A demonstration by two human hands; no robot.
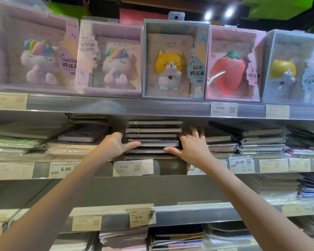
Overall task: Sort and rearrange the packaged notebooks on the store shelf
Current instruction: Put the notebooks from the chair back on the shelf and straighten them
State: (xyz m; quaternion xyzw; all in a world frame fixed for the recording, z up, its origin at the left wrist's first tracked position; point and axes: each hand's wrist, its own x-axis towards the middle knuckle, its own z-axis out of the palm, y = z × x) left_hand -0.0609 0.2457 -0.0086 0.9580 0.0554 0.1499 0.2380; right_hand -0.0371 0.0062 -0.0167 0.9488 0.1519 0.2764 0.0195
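A single wide-angle camera worn on the person's head faces a store shelf unit straight on from arm's reach, level with the middle shelf rail (163, 168) and tilted slightly down. Both forearms stretch away from the lower corners to a stack of notebooks (153, 137) just above that rail. Boxed squishy-toy notebooks fill the frame above it, bowed by the lens.

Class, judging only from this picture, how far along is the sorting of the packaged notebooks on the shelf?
Looks done: the boxed notebooks on the top shelf stand in a row. In hand: the left hand and right hand bracket the middle stack, squaring it. Left: the untidy piles beside it still lie askew.
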